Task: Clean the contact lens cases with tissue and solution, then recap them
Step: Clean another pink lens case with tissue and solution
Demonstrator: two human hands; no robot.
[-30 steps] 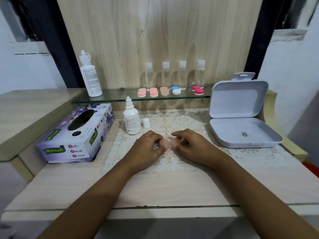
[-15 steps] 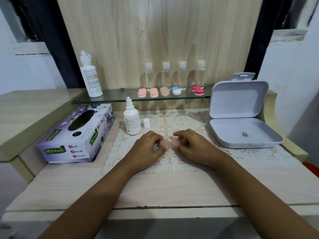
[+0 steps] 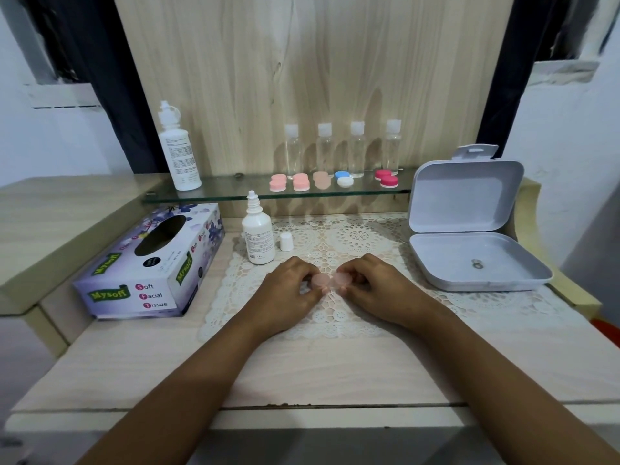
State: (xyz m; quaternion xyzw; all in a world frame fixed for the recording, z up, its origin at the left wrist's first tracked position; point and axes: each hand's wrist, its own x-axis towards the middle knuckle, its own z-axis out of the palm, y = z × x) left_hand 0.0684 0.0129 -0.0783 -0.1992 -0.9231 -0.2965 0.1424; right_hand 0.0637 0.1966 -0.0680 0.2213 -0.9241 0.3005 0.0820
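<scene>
Two hands meet on my feed over the lace mat (image 3: 335, 318): the left hand (image 3: 288, 292) and right hand (image 3: 377, 290) each pinch one end of the pale pink lens case (image 3: 330, 280), fingers curled. I see it lying near the small solution bottle (image 3: 258, 236).

The left hand (image 3: 288, 292) and right hand (image 3: 377, 290) meet over the lace mat (image 3: 359, 238) on the worktop (image 3: 302, 374), fingers curled round a pale pink lens case (image 3: 330, 280). Behind the left hand stands an uncapped solution bottle (image 3: 258, 234), its cap (image 3: 286, 242) just beside it. A tissue box (image 3: 151, 263) lies at the left and an open grey box (image 3: 469, 236) at the right.
</scene>
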